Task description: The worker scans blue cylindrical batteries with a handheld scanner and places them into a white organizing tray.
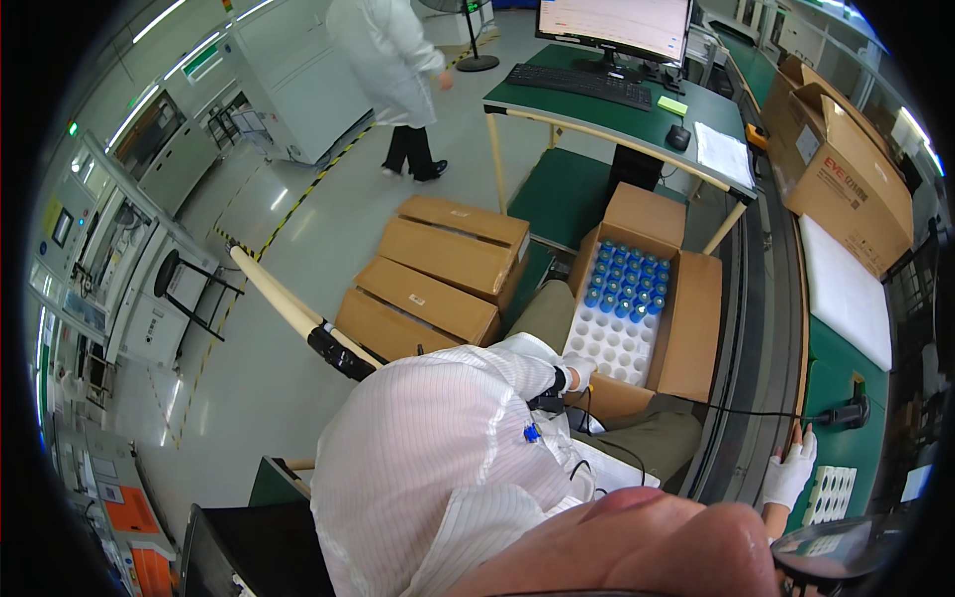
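A cardboard box stands with its flaps raised or folded out. In it, a white tray with round holes carries several blue cylindrical cells in its far part, while the holes of its near part show no cells. My left hand, in a white glove, is at the tray's near left corner by the box edge; its fingers are too small and hidden to read. On the green bench at right, my right hand has its fingers stretched out, bare fingertips past a white glove. Beside it are a white holed block and a black corded device.
Two closed cartons sit to the left of the open box. Beyond it stands a green desk with a monitor, keyboard and mouse. A large carton and a white sheet lie along the right bench. A person in a white coat walks behind.
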